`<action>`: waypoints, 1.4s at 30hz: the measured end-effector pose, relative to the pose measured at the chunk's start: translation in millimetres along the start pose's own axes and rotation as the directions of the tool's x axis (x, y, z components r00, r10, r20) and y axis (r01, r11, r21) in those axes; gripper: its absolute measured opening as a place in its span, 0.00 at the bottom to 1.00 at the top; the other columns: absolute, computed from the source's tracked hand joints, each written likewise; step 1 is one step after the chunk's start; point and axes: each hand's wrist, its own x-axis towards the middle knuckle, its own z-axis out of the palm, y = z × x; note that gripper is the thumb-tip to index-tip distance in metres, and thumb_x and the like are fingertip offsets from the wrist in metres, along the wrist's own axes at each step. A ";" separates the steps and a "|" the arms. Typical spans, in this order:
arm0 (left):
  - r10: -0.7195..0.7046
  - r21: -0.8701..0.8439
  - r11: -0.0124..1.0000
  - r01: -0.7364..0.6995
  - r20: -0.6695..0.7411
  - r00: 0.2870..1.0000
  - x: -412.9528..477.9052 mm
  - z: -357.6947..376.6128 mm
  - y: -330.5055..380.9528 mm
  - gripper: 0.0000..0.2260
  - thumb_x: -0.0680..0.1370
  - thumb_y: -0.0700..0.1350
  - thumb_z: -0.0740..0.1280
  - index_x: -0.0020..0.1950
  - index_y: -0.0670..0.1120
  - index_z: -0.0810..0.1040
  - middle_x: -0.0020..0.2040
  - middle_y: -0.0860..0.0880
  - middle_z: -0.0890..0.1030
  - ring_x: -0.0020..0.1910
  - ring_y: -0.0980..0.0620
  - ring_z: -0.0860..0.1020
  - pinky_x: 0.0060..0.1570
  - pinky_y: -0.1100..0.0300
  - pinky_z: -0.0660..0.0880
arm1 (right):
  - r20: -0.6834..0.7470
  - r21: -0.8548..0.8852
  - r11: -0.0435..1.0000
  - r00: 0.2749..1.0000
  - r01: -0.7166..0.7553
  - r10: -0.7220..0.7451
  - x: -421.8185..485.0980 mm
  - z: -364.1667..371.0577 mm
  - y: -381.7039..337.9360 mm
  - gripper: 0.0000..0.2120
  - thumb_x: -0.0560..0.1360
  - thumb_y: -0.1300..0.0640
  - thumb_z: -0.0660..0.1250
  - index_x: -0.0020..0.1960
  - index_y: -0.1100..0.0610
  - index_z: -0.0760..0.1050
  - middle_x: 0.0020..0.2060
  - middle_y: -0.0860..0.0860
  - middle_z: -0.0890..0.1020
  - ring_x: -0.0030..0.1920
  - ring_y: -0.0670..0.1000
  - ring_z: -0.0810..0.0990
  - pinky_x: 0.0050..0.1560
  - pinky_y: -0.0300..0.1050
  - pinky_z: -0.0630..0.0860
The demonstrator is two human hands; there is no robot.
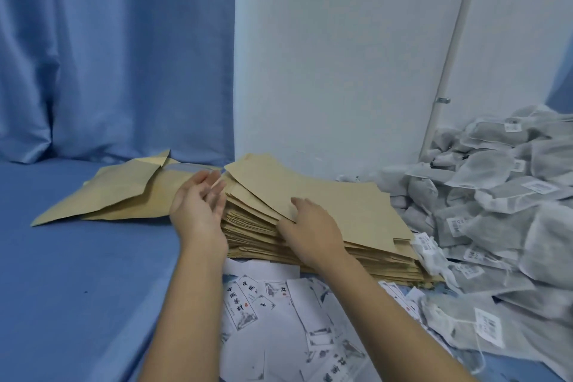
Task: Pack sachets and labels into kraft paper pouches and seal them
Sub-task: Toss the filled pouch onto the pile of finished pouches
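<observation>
Both forearms [366,298] are bare, as are the left grip [198,211] and right grip [310,228].

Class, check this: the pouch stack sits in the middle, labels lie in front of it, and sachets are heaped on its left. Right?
Wrong side: the head view shows the sachets heaped on the right of the pouch stack. The stack is in the middle, with labels in front of it.

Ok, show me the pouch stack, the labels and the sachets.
pouch stack [341,205], head view, flat face of the top pouch.
labels [242,304], head view, middle of one printed label.
sachets [483,164], head view, front of a grey sachet in the heap.
</observation>
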 end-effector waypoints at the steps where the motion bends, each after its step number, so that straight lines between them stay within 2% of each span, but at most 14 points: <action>1: 0.024 0.043 0.999 -0.023 -0.017 1.000 -7.5 4.1 -4.0 0.12 0.79 0.35 0.55 0.45 0.46 0.76 0.41 0.50 0.82 0.38 0.56 0.80 0.36 0.69 0.73 | 0.012 -0.067 0.997 0.999 0.039 -0.038 -5.9 2.3 6.7 0.09 0.74 0.54 0.61 0.52 0.57 0.71 0.46 0.53 0.76 0.47 0.56 0.72 0.63 0.50 0.67; 4: 0.091 0.107 0.991 -0.078 -0.121 0.988 -28.9 7.1 -19.5 0.07 0.77 0.36 0.58 0.46 0.44 0.74 0.40 0.48 0.80 0.32 0.55 0.74 0.31 0.67 0.67 | -0.037 -0.158 0.977 0.988 0.144 -0.151 -27.5 4.7 26.5 0.05 0.73 0.63 0.58 0.47 0.58 0.71 0.38 0.52 0.75 0.41 0.57 0.72 0.57 0.48 0.68; 7: 0.177 0.185 0.974 -0.131 -0.258 0.950 -48.5 -0.9 -33.6 0.05 0.75 0.40 0.59 0.48 0.43 0.72 0.43 0.45 0.76 0.35 0.51 0.72 0.32 0.62 0.67 | -0.137 -0.118 0.982 0.977 0.150 -0.166 -41.7 2.0 46.8 0.19 0.74 0.66 0.58 0.62 0.56 0.76 0.52 0.52 0.82 0.54 0.55 0.77 0.54 0.45 0.70; 9: 0.189 0.226 0.966 -0.127 -0.275 0.943 -58.1 -3.1 -38.9 0.05 0.75 0.44 0.59 0.49 0.45 0.70 0.46 0.46 0.77 0.39 0.50 0.74 0.34 0.60 0.69 | -0.227 -0.057 0.986 0.959 0.159 -0.168 -49.6 -2.7 52.9 0.20 0.73 0.69 0.59 0.60 0.56 0.78 0.53 0.51 0.82 0.55 0.52 0.77 0.55 0.43 0.70; 13: 0.017 0.260 0.965 0.018 -0.131 0.991 -66.9 -0.9 -36.4 0.06 0.76 0.47 0.59 0.43 0.48 0.73 0.44 0.47 0.79 0.44 0.48 0.78 0.42 0.53 0.77 | -0.418 0.041 0.982 0.896 0.185 -0.151 -57.0 -12.6 55.6 0.16 0.61 0.78 0.61 0.38 0.61 0.80 0.34 0.54 0.81 0.39 0.57 0.78 0.45 0.50 0.72; 16: -0.072 0.367 0.927 0.071 -0.010 0.997 -66.8 -1.2 -31.4 0.08 0.76 0.41 0.60 0.38 0.46 0.75 0.42 0.44 0.79 0.42 0.46 0.77 0.35 0.56 0.79 | -0.511 0.105 0.979 0.853 0.178 -0.100 -58.8 -14.0 55.8 0.15 0.56 0.79 0.59 0.30 0.63 0.76 0.27 0.55 0.78 0.33 0.58 0.75 0.44 0.48 0.68; 21: -0.120 0.444 0.895 0.048 0.136 0.983 -74.6 5.1 -21.6 0.11 0.80 0.50 0.61 0.40 0.48 0.75 0.39 0.48 0.80 0.38 0.49 0.79 0.22 0.62 0.76 | -0.541 0.219 0.957 0.840 0.189 -0.042 -54.4 -8.9 59.8 0.16 0.57 0.80 0.57 0.31 0.63 0.76 0.29 0.56 0.78 0.41 0.58 0.74 0.49 0.49 0.67; 25: -0.158 0.608 0.792 -0.053 0.288 0.944 -76.8 0.7 -23.9 0.16 0.74 0.29 0.54 0.42 0.46 0.77 0.35 0.52 0.80 0.35 0.53 0.77 0.29 0.61 0.77 | -0.483 0.220 0.968 0.875 0.120 0.002 -55.6 -10.8 67.4 0.22 0.59 0.79 0.56 0.38 0.60 0.81 0.39 0.53 0.82 0.50 0.53 0.74 0.71 0.48 0.57; 28: -0.030 0.496 0.858 -0.136 0.313 0.949 -83.2 5.1 -25.2 0.25 0.73 0.24 0.51 0.43 0.52 0.77 0.35 0.59 0.81 0.35 0.59 0.80 0.30 0.62 0.78 | -0.408 0.165 0.983 0.913 0.081 -0.007 -60.9 -18.7 67.1 0.30 0.62 0.78 0.55 0.55 0.57 0.81 0.54 0.50 0.82 0.65 0.49 0.71 0.76 0.46 0.43; 31: 0.247 0.406 0.841 -0.358 0.301 0.921 -90.9 16.7 -28.4 0.27 0.75 0.27 0.52 0.57 0.54 0.79 0.50 0.57 0.83 0.54 0.55 0.80 0.53 0.57 0.78 | -0.416 0.198 0.970 0.908 0.142 -0.048 -67.3 -24.3 64.1 0.30 0.67 0.76 0.56 0.61 0.54 0.78 0.61 0.47 0.78 0.70 0.45 0.66 0.76 0.43 0.48; 35: 0.488 0.283 0.663 -0.693 0.538 0.687 -103.8 24.2 -33.8 0.28 0.79 0.30 0.53 0.64 0.61 0.71 0.62 0.70 0.73 0.66 0.67 0.68 0.65 0.73 0.62 | -0.382 0.418 0.891 0.924 0.175 -0.003 -77.4 -29.3 56.2 0.25 0.73 0.70 0.57 0.61 0.49 0.78 0.53 0.35 0.77 0.59 0.35 0.70 0.58 0.21 0.61; 37: 0.474 0.311 0.490 -0.814 0.689 0.548 -100.8 22.9 -40.1 0.30 0.75 0.26 0.51 0.67 0.56 0.71 0.67 0.64 0.69 0.71 0.60 0.64 0.71 0.65 0.58 | -0.323 0.558 0.820 0.944 0.129 0.071 -79.8 -32.0 54.0 0.23 0.74 0.68 0.58 0.60 0.46 0.77 0.43 0.29 0.79 0.50 0.31 0.75 0.51 0.22 0.68; 39: 0.353 0.374 0.287 -0.882 0.815 0.460 -94.6 19.8 -44.6 0.32 0.71 0.25 0.51 0.68 0.50 0.72 0.69 0.56 0.68 0.73 0.54 0.63 0.73 0.55 0.57 | -0.225 0.774 0.629 0.961 0.077 0.160 -78.8 -32.9 53.3 0.21 0.75 0.67 0.59 0.60 0.48 0.76 0.47 0.34 0.82 0.51 0.34 0.78 0.52 0.27 0.72; 42: 0.013 0.530 0.202 -0.824 0.840 0.543 -90.5 16.3 -51.0 0.27 0.74 0.29 0.57 0.66 0.52 0.76 0.68 0.53 0.73 0.71 0.54 0.67 0.71 0.52 0.61 | 0.038 0.997 0.053 0.968 -0.052 0.249 -74.8 -32.8 53.4 0.12 0.77 0.67 0.59 0.57 0.58 0.75 0.52 0.54 0.81 0.55 0.51 0.80 0.56 0.42 0.77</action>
